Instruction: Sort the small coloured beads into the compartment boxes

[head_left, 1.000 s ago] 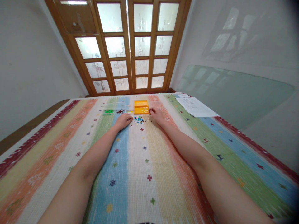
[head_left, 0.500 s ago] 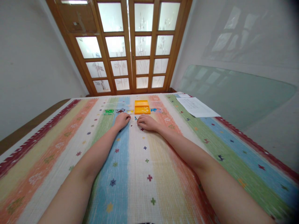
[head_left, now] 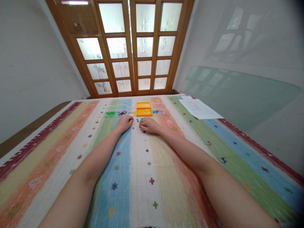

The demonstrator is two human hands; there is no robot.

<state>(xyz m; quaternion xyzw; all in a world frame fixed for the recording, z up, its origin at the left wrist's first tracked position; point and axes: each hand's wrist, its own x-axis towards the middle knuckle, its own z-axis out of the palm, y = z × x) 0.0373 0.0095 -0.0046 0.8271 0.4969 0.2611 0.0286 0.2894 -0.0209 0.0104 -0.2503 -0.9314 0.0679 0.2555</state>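
Both my arms reach far out over a striped cloth [head_left: 142, 177]. My left hand [head_left: 124, 122] rests curled on the cloth, fingers closed, beside a small heap of tiny coloured beads [head_left: 138, 120]. My right hand [head_left: 148, 125] lies over that heap with its fingers bent down onto the beads; what it pinches is too small to see. Just beyond stands an orange tray [head_left: 143, 109] holding pale beads. Clear compartments flank it: green beads [head_left: 110, 113], dark red beads [head_left: 122, 113] and blue beads [head_left: 156, 111].
A printed white sheet of paper [head_left: 199, 108] lies at the far right of the cloth. Wooden glazed doors [head_left: 133, 47] stand behind the table. A glass pane [head_left: 237, 95] leans on the right wall.
My right hand has come back from the orange tray's right side to the bead heap in the middle. My left hand has stayed put.
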